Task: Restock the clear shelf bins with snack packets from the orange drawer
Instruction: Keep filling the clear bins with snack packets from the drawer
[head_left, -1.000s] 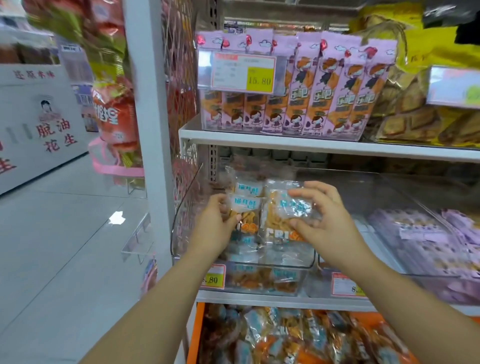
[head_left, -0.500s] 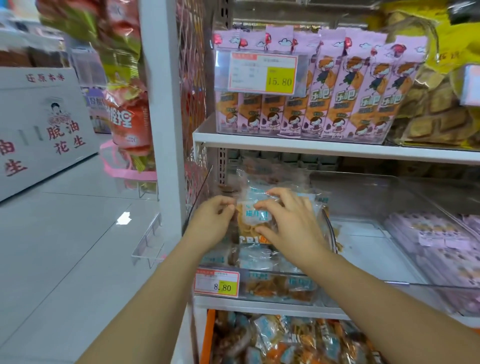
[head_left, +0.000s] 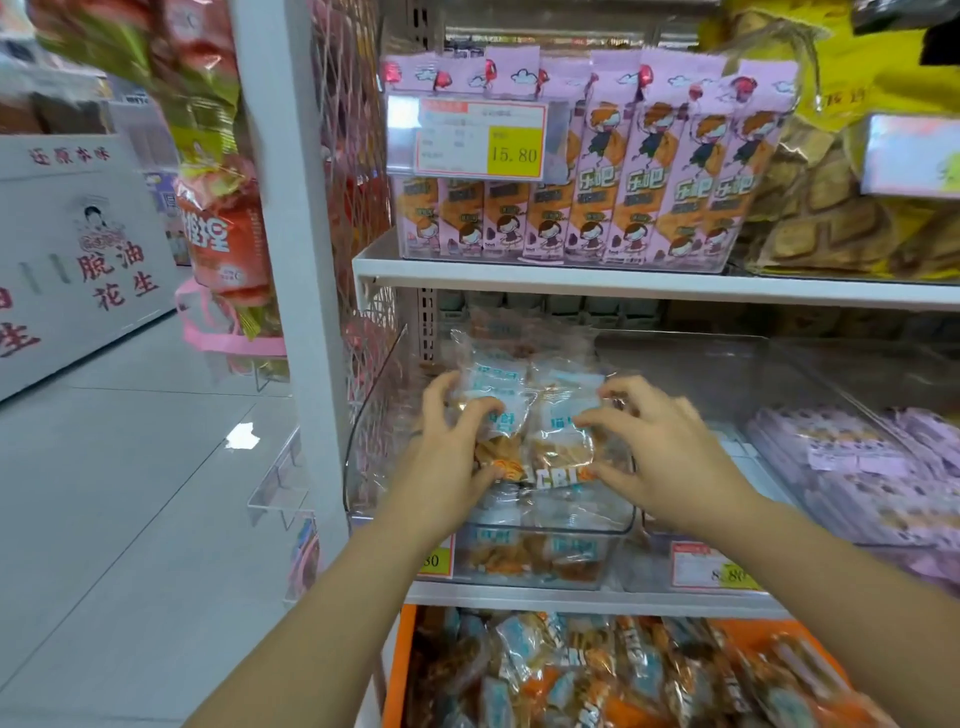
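A clear shelf bin (head_left: 571, 532) on the middle shelf holds a pile of transparent snack packets (head_left: 540, 405) with light-blue labels and orange contents. My left hand (head_left: 447, 457) grips the left side of the top packets, thumb and fingers curled around them. My right hand (head_left: 660, 447) presses on the right side of the same packets, fingertips pinching one. Below the shelf, the orange drawer (head_left: 396, 670) stands pulled out, full of the same kind of packets (head_left: 597, 670).
To the right, another clear bin (head_left: 779, 374) holds purple packets (head_left: 857, 457). The upper shelf (head_left: 623, 280) carries pink snack boxes and a 15.80 price tag. A white upright post (head_left: 306, 312) and hanging bags stand left, with open aisle floor beyond.
My right hand moved from the left packet over to the right side of the pile. Both hands now bracket the stacked packets, which sit lower in the bin.
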